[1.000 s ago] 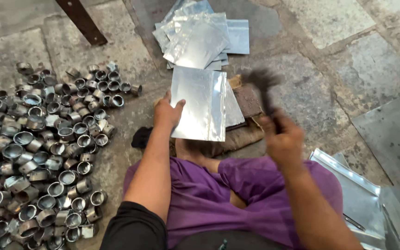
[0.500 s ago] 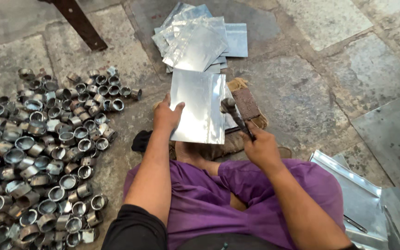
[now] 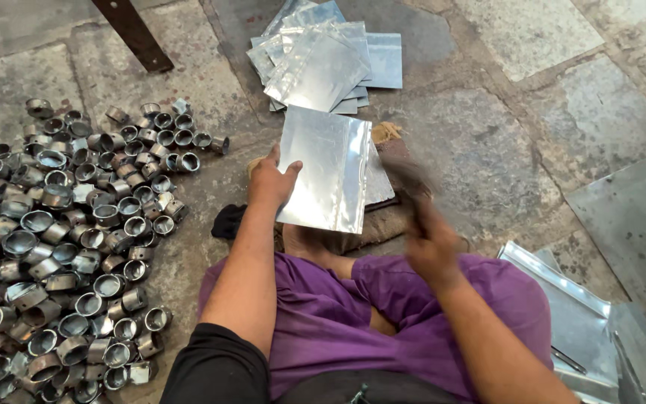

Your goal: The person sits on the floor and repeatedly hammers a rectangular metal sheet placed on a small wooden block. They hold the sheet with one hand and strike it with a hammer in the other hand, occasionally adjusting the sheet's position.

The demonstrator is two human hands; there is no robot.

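Many finished metal rings (image 3: 76, 232) lie in a heap at my left, and a pile of flat sheets (image 3: 323, 63) waits ahead, so much work remains. My left hand (image 3: 272, 179) holds one sheet (image 3: 327, 176) by its edge. My right hand (image 3: 428, 243), just right of it, grips a blurred tool (image 3: 401, 168).

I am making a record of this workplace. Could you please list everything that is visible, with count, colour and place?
metal sheet: one, shiny silver, centre, under the left hand
stack of cut sheets: several, silver, top centre on the floor
metal rings: too many to count, grey, heaped at left
wooden mallet: one, brown, blurred, right of the sheet
dark bar: one, brown, top left
large sheets: a few, silver, bottom right
stone floor: grey slabs
purple garment: over the lap
left hand: grip on the sheet's edge
right hand: blurred, grip on the mallet
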